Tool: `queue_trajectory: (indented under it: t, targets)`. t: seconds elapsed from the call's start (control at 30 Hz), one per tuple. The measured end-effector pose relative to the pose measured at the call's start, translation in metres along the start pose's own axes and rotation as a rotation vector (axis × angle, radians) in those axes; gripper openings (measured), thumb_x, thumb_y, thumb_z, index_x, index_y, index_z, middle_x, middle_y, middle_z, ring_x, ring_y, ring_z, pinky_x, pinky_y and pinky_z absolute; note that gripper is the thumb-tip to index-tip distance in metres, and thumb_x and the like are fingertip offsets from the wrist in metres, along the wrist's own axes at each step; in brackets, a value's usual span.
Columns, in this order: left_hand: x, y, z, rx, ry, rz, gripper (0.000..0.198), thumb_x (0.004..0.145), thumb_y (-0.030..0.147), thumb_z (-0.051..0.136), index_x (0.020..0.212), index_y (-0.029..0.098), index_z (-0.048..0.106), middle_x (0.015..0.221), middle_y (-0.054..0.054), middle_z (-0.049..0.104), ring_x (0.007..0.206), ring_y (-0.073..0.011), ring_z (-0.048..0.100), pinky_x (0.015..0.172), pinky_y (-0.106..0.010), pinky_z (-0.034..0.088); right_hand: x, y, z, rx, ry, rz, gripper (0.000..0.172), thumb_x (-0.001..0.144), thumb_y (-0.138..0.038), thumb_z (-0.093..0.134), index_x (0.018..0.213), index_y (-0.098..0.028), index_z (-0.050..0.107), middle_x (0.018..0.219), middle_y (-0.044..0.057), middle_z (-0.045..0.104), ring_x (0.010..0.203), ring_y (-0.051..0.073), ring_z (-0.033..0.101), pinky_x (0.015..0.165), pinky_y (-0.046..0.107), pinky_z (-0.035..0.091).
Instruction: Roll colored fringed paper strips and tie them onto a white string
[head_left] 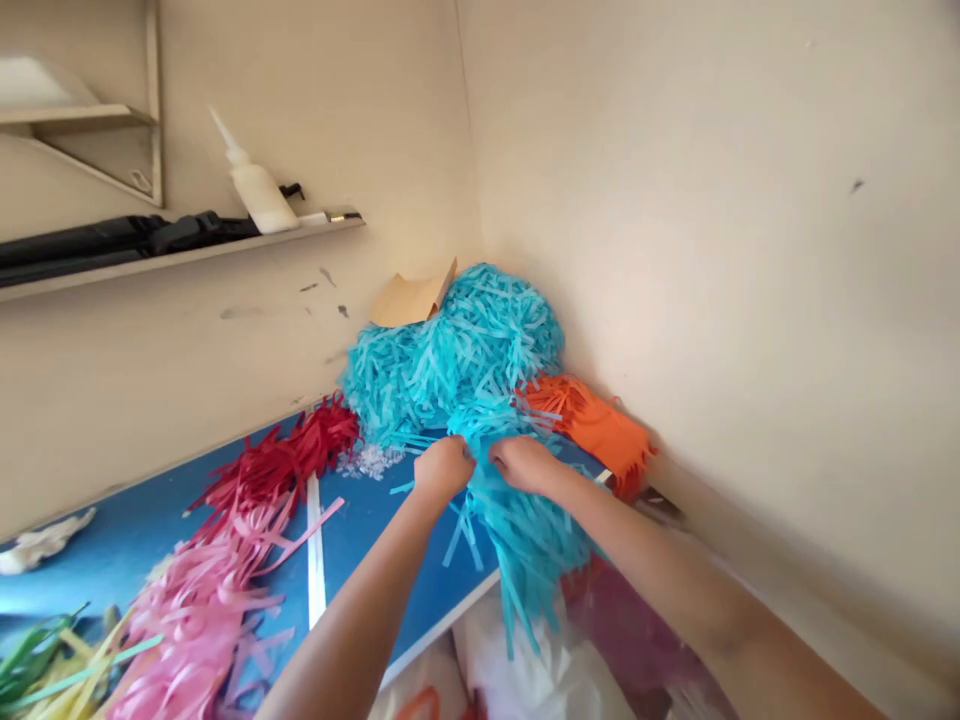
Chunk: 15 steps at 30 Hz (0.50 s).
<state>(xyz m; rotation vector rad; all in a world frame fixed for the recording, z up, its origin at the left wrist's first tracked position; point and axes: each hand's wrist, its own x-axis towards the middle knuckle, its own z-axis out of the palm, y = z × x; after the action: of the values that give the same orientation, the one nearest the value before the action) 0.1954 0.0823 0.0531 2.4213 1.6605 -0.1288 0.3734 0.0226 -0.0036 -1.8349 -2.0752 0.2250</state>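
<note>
A bundle of turquoise fringed strips [525, 525] hangs over the table's front edge, its loose ends drooping. On its left side my left hand [444, 466] is closed, gripping the top part of the bundle. My right hand [523, 464] is closed too, pinching the same bundle a short way to the right. Both hands are at about the same height. Just behind them rises a big heap of turquoise fringe [465, 345], with a piece of brown card [411, 300] on its top left.
Orange fringe [604, 430] lies right of the heap. Red [277, 460], pink [195, 620] and green-yellow strips [56, 665] run along the left of the blue table [382, 560]. A shelf [187, 255] holds a white bottle [262, 195]. White bags [532, 660] are below the edge.
</note>
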Motion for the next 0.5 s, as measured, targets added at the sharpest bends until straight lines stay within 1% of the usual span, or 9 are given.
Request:
queue_trajectory:
  t: [0.07, 0.1, 0.13, 0.2, 0.27, 0.33, 0.4, 0.43, 0.5]
  targets:
    - [-0.008, -0.012, -0.013, 0.043, 0.055, -0.034, 0.019, 0.09, 0.034, 0.057, 0.097, 0.019, 0.067, 0.095, -0.006, 0.072, 0.09, -0.0223, 0.068, 0.078, -0.038, 0.052, 0.007, -0.001, 0.004, -0.006, -0.051, -0.053, 0.017, 0.08, -0.022, 0.068, 0.094, -0.027, 0.076, 0.102, 0.004, 0.074, 0.095, 0.024, 0.065, 0.085, 0.031, 0.044]
    - [-0.013, -0.022, -0.023, 0.064, 0.086, -0.061, 0.017, 0.088, 0.03, 0.055, 0.094, 0.021, 0.068, 0.092, -0.008, 0.073, 0.088, -0.0247, 0.069, 0.075, -0.037, 0.051, 0.007, 0.002, 0.005, -0.016, -0.06, -0.065, 0.019, 0.078, -0.023, 0.072, 0.096, -0.028, 0.076, 0.105, 0.004, 0.074, 0.098, 0.026, 0.065, 0.087, 0.033, 0.044]
    - [-0.019, -0.036, -0.033, 0.085, 0.117, -0.091, 0.017, 0.086, 0.028, 0.054, 0.092, 0.023, 0.068, 0.091, -0.008, 0.074, 0.088, -0.0271, 0.07, 0.073, -0.037, 0.05, 0.006, 0.006, 0.006, -0.028, -0.061, -0.071, 0.023, 0.076, -0.024, 0.074, 0.099, -0.028, 0.076, 0.109, 0.006, 0.073, 0.1, 0.028, 0.064, 0.089, 0.036, 0.043]
    - [-0.035, -0.069, -0.055, 0.136, 0.191, -0.152, 0.022, 0.085, 0.03, 0.049, 0.094, 0.024, 0.067, 0.092, -0.01, 0.075, 0.088, -0.0312, 0.07, 0.072, -0.039, 0.049, 0.002, 0.017, 0.005, -0.049, -0.053, -0.067, 0.026, 0.077, -0.025, 0.075, 0.103, -0.026, 0.076, 0.111, 0.008, 0.072, 0.103, 0.03, 0.063, 0.092, 0.04, 0.041]
    - [-0.055, -0.105, -0.076, 0.203, 0.262, -0.195, 0.026, 0.085, 0.031, 0.046, 0.097, 0.022, 0.067, 0.094, -0.012, 0.075, 0.092, -0.0347, 0.069, 0.078, -0.044, 0.048, -0.002, 0.028, -0.001, -0.054, -0.045, -0.058, 0.024, 0.078, -0.023, 0.073, 0.101, -0.025, 0.076, 0.11, 0.01, 0.072, 0.103, 0.031, 0.063, 0.093, 0.042, 0.041]
    - [-0.076, -0.136, -0.092, 0.277, 0.33, -0.227, 0.029, 0.086, 0.029, 0.041, 0.095, 0.019, 0.067, 0.099, -0.016, 0.074, 0.099, -0.0373, 0.067, 0.089, -0.051, 0.042, -0.005, 0.033, -0.012, -0.043, -0.04, -0.049, 0.019, 0.076, -0.02, 0.074, 0.095, -0.023, 0.077, 0.104, 0.009, 0.074, 0.1, 0.03, 0.065, 0.091, 0.042, 0.042]
    - [-0.098, -0.157, -0.101, 0.378, 0.415, -0.209, 0.031, 0.088, 0.029, 0.038, 0.093, 0.018, 0.067, 0.1, -0.017, 0.074, 0.099, -0.0364, 0.067, 0.099, -0.054, 0.035, -0.007, 0.022, -0.026, -0.025, -0.004, -0.029, 0.013, 0.08, -0.019, 0.07, 0.091, -0.02, 0.077, 0.1, 0.012, 0.074, 0.099, 0.03, 0.065, 0.091, 0.043, 0.042]
    - [-0.107, -0.163, -0.102, 0.429, 0.456, -0.172, 0.031, 0.089, 0.029, 0.038, 0.091, 0.019, 0.067, 0.098, -0.016, 0.074, 0.097, -0.0349, 0.067, 0.102, -0.055, 0.032, -0.008, 0.009, -0.032, -0.02, 0.028, -0.018, 0.014, 0.085, -0.021, 0.066, 0.092, -0.02, 0.077, 0.101, 0.012, 0.074, 0.101, 0.03, 0.065, 0.093, 0.043, 0.042]
    - [-0.122, -0.166, -0.099, 0.503, 0.519, -0.063, 0.028, 0.089, 0.029, 0.041, 0.089, 0.022, 0.067, 0.093, -0.012, 0.075, 0.095, -0.0316, 0.067, 0.107, -0.055, 0.026, -0.012, -0.035, -0.037, 0.054, 0.081, -0.071, 0.025, 0.095, -0.027, 0.052, 0.099, -0.02, 0.076, 0.11, 0.012, 0.072, 0.107, 0.027, 0.063, 0.097, 0.041, 0.042]
